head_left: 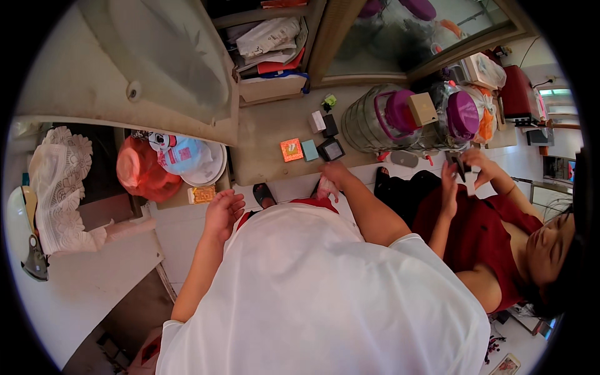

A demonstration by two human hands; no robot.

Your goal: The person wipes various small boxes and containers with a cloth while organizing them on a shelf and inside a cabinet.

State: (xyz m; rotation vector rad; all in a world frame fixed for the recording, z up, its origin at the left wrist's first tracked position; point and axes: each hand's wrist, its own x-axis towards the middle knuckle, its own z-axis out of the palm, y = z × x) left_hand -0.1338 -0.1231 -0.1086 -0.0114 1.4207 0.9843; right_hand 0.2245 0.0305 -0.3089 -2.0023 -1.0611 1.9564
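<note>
A: Start at the left. What is there?

B: A white lace cloth (57,181) hangs at the far left. Next comes a red plastic bag (142,172), with a white printed bag (181,153) resting in a white bowl (212,172) just beside it, all near the left end of the low tan counter (262,150).

A: And the person's left hand (223,212)?

B: It hangs in the air in front of the counter's front edge, fingers loosely curled, holding nothing. A small orange packet (201,194) lies just beside it at that edge.

A: The right hand (334,177)?

B: It sits at the counter's front edge, bent over a small pink thing (326,187); I cannot tell whether it grips it. Just behind it on the counter lie an orange square box (291,150), a pale blue box (309,150) and a black square box (330,149).

A: Further right?

B: Clear jars with purple lids (400,115) stand at the counter's right end. A second person in a dark red top (475,231) stands there, both hands raised around a small dark object (459,165).
</note>
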